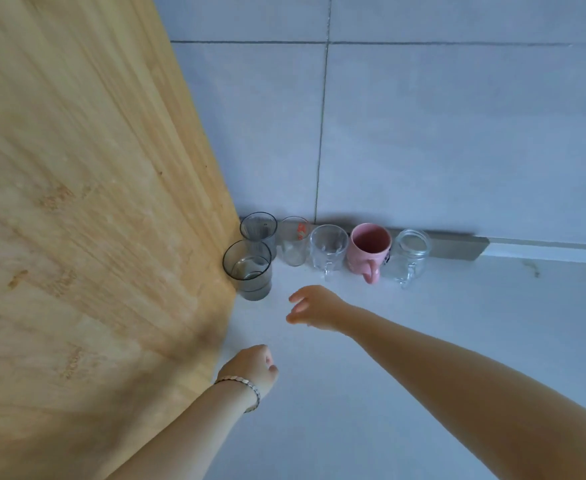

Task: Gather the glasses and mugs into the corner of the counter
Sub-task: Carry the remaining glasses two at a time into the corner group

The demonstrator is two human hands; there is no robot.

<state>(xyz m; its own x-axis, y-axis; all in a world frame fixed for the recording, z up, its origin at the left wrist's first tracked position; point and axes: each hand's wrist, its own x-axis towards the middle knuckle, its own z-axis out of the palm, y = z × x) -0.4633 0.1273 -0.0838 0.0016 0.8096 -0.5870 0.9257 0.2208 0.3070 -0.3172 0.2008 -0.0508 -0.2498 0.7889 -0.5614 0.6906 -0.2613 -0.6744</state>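
Standing empty in the corner, smoky glasses (248, 263) and pink mug (370, 247); both hands loosely curled, holding nothing.

A pale wood-grain panel (76, 202) rises along the left side of a white counter (388, 393), meeting a wall of large light-grey tiles (440, 133) at the corner. Thin dark grout lines (322, 133) cross the tiles — one running level near the top, one dropping toward the counter. A grey strip (457, 245) lies along the foot of the wall. Soft, even light falls throughout — a faint shadow darkens the panel's lower edge.
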